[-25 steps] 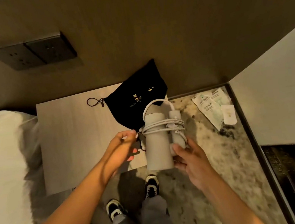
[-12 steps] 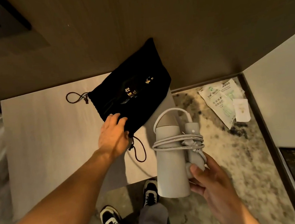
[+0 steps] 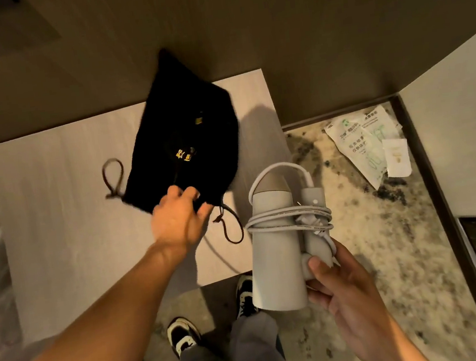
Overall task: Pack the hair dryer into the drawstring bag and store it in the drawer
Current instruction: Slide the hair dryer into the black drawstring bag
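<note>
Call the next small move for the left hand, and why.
Probably spread the mouth of the drawstring bag. The left hand pinches its near edge on the table, but the mouth looks flat and closed, while the right hand holds the cord-wrapped hair dryer beside it, still outside.

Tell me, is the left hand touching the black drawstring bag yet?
Touching. The head view shows the left hand with fingertips curled onto the near edge of the black drawstring bag, no gap between them.

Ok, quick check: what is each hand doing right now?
Left hand: closed on the open end of the black drawstring bag.
Right hand: holding the hair dryer.
</note>
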